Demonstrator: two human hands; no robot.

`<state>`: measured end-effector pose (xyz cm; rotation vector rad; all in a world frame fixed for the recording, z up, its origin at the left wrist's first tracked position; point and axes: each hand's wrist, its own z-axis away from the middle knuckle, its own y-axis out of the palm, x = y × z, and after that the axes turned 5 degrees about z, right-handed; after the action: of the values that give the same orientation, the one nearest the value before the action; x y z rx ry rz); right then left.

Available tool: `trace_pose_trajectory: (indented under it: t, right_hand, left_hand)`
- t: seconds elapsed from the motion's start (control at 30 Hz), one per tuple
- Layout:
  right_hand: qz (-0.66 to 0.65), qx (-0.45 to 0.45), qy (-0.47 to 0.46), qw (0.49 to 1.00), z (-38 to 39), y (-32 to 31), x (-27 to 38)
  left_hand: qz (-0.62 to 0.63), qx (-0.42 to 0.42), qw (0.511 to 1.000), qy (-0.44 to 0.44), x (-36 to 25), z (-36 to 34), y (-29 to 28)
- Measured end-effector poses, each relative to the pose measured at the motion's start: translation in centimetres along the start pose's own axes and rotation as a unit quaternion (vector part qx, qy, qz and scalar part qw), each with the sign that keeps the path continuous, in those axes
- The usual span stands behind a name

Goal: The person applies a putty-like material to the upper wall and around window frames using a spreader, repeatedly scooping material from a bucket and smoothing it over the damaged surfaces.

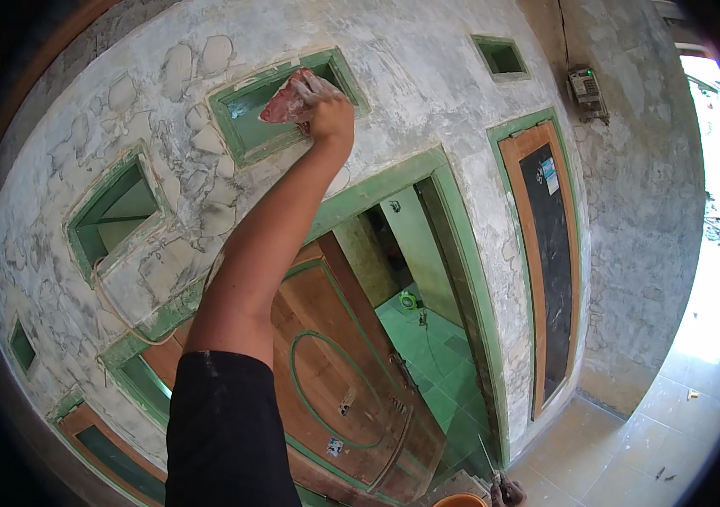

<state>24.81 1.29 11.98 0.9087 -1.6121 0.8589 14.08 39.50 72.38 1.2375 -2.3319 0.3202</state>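
Observation:
My left hand (323, 108) is raised and closed on a red, dust-smeared pad (286, 100), holding it at a small green-framed opening (243, 137) high in the patchy grey wall. At the bottom edge, my right hand (508, 492) grips a thin metal tool (486, 453), seen nearly edge-on, beside an orange container (459, 502). Below my raised arm, a brown wooden door (338, 355) with green moulding sits in a green frame (458, 209), open onto a green-tiled room.
A tall wood-framed dark panel (546, 262) and a meter box (586, 93) are on the right. Another small opening (114, 215) with a dangling cable is on the left. A tiled floor (613, 448) leads to a bright outdoor opening (715, 152) at far right.

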Motion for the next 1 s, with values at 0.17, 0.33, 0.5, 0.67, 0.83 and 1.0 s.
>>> trace_pose_trajectory:
  t: [0.17, 0.33, 0.5, 0.67, 0.83, 1.0]
  right_hand:
    - [0.059, 0.012, -0.022, 0.998, 0.1, -0.7, -0.3]
    - [-0.049, -0.014, 0.064, 0.997, 0.2, 0.1, 0.3]
    - [-0.005, -0.028, 0.024, 0.999, 0.1, 0.0, -0.3]
    - [-0.04, -0.035, 0.014, 0.998, -0.1, -1.6, 2.2]
    - [-0.046, -0.034, 0.051, 0.997, 0.1, -1.1, -0.8]
    - [-0.005, -0.019, 0.043, 0.999, 0.1, -0.4, -1.3]
  left_hand:
    - [0.104, -0.142, 0.979, -0.106, 1.3, -2.2, 1.9]
    - [0.017, -0.118, 0.99, -0.073, 2.0, -2.4, 0.5]
    - [0.149, 0.072, 0.985, 0.048, 2.0, -3.3, 0.2]
    - [0.169, -0.011, 0.985, 0.003, -0.7, -1.9, 0.8]
    - [0.05, -0.184, 0.978, -0.087, 3.0, -2.2, -1.2]
    - [0.204, -0.13, 0.97, -0.013, 4.0, -3.8, 0.3]
